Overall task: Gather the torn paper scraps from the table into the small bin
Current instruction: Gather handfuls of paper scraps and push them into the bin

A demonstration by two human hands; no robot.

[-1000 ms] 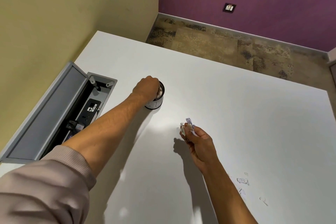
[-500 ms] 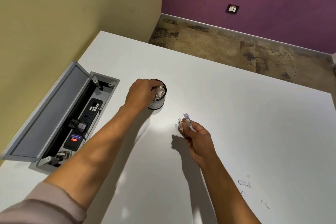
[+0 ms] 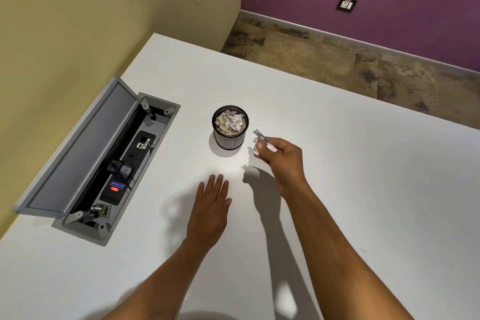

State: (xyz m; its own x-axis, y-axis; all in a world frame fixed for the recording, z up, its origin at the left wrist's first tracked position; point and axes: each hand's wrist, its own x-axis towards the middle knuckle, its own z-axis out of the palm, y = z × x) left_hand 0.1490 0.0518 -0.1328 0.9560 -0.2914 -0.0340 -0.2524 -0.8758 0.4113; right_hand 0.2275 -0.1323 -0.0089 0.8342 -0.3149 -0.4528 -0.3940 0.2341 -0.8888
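Note:
A small round black bin [image 3: 230, 140] stands on the white table [image 3: 337, 163], filled to its rim with crumpled paper [image 3: 232, 122]. My right hand [image 3: 281, 158] hovers just right of the bin and pinches a few torn paper scraps [image 3: 261, 141] between thumb and fingers. My left hand [image 3: 211, 205] is flat with straight fingers, low over the table in front of the bin, holding nothing. One tiny scrap [image 3: 363, 250] lies on the table at the right.
An open grey cable box [image 3: 104, 163] with its lid raised is set into the table at the left, with sockets and plugs inside. A yellow wall runs along the left; the table's far edge drops to a carpeted floor [image 3: 337, 60].
My left hand has let go of the bin and pulled back toward me, flat over the table. My right hand with the scraps has moved closer to the bin.

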